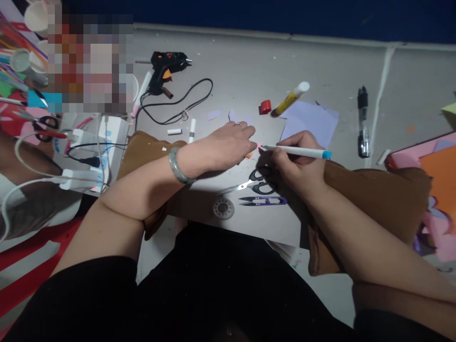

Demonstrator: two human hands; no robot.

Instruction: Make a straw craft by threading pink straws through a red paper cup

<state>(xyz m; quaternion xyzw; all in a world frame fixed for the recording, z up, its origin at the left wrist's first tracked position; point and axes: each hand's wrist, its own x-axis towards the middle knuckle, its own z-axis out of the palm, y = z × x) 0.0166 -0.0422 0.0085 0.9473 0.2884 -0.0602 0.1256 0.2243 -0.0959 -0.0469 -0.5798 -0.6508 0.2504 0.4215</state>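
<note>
Pinching a white marker [310,152], the right hand [303,168] is clamping its grip behind the tip, blue end pointing rightward; a small pink piece [260,146] is lying by the left hand [228,142]. Whether that grip is holding it, I cannot tell.

Your single view comes from your own head, facing forward and steeply down over your lap, where your black clothes [228,285] fill the bottom. It sits close: your forearms run in from the lower sides, bringing your left hand [228,145] and right hand [302,164] near the middle. You see the counter [331,71] from above, out to its far edge near the top, and wide enough to catch the power strip [113,137] at left and orange paper [441,166] at right.
</note>
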